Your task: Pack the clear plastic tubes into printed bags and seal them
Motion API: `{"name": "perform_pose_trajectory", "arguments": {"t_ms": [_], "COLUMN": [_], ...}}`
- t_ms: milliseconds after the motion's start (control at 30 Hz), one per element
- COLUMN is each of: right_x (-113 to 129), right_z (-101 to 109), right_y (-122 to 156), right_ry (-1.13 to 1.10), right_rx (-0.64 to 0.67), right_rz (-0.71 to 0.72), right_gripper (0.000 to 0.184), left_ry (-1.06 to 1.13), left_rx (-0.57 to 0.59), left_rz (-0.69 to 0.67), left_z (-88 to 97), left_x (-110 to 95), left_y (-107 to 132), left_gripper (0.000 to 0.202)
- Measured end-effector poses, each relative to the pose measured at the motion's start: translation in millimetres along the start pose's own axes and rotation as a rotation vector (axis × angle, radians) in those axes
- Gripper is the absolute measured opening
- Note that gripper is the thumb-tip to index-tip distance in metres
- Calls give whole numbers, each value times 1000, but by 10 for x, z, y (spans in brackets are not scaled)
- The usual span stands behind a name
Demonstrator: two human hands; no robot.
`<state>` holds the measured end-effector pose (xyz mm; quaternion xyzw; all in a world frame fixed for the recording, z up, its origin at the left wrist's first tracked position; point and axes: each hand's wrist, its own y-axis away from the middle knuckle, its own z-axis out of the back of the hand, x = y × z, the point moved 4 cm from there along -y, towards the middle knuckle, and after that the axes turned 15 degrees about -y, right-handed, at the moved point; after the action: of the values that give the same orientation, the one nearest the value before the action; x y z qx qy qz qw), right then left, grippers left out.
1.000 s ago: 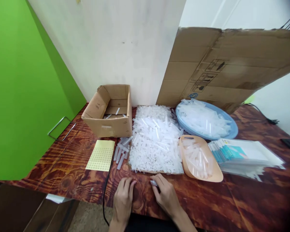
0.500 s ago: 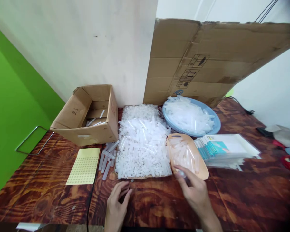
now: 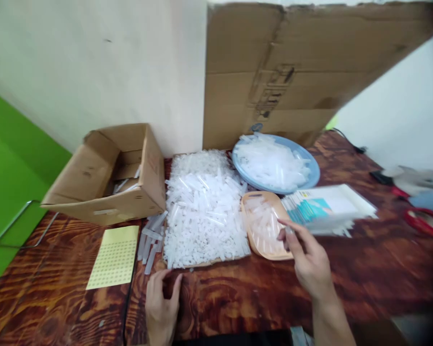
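Head view: right hand (image 3: 312, 264) pinched a clear plastic piece (image 3: 289, 230) by the peach tray's (image 3: 259, 250) near-right edge; left hand (image 3: 161, 302) curled loosely, apparently empty, near the table's (image 3: 220, 302) front edge. Piece seemed light, stiff, slippery; sides looked safest to grip.

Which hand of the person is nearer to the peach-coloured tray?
Right. The right hand is at the tray, with its fingertips at the front right edge. The left hand is farther away, to the left and nearer the person.
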<state>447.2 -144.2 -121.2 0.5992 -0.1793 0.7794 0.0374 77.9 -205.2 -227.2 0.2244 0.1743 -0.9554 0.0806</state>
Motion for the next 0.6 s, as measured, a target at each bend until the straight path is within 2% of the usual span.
{"name": "perform_pose_trajectory", "arguments": {"t_ms": [167,300,367,433,500,533,600], "right_x": [277,550,611,502,207,21,-385], "right_z": [654,1245,1546,1800,1963,2013,2005], "right_y": [2,236,402,578,814,957,1273], "right_ry": [-2,141,232,290,256,217,152], "right_rx": [-198,-320,-300,-117,111,138,12], "right_rz": [63,65,-14,-220,-539,-711,-1054], "right_gripper": [33,32,26,26,33,34,32], "left_ry": [-6,-8,-16,-21,-38,-51,-59], "left_rx": [79,123,139,155,156,141,103], "left_rz": [104,205,233,255,280,288,275], "left_z": [10,-28,-32,-27,-16,-8,-5], "left_x": [46,118,127,99,48,22,-12], "left_y": [-63,-82,-82,-83,-81,-80,-80], "left_gripper": [33,34,35,36,36,35,34]}}
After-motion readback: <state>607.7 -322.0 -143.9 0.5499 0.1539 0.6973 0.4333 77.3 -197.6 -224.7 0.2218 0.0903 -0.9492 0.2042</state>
